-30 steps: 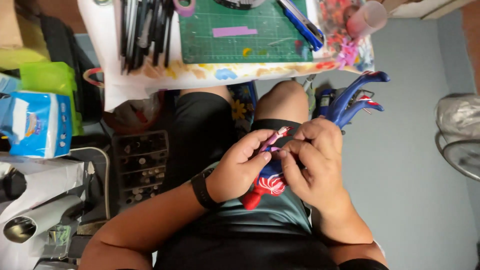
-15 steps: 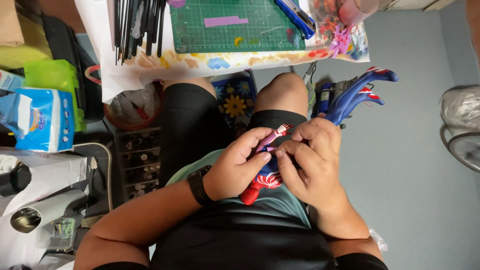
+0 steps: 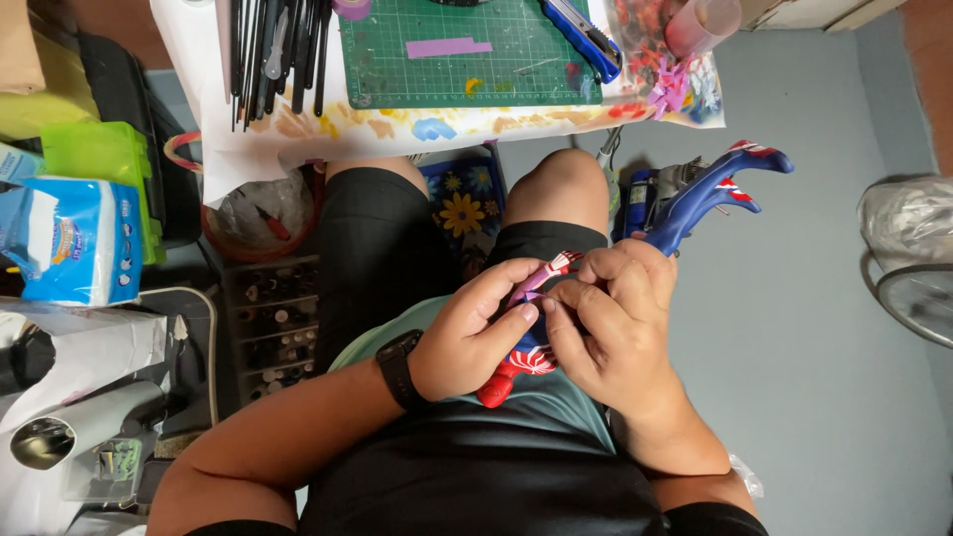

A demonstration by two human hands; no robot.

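A thin pink strip of paper is wound around a red-and-white striped stick, held over my lap. My left hand, with a black watch on its wrist, grips the stick and strip from the left. Against it from the right, my right hand pinches the strip with thumb and fingers. Both hands touch each other above my black shorts. The stick's lower end is hidden by my fingers.
A green cutting mat with a purple strip lies on the table ahead, beside black tools and a blue knife. A blue and red toy figure stands right. A tissue pack and drawer unit sit left.
The view has shifted so the table sits higher in the frame. My hands stay joined on the stick, with the fingers shifted slightly along the strip.
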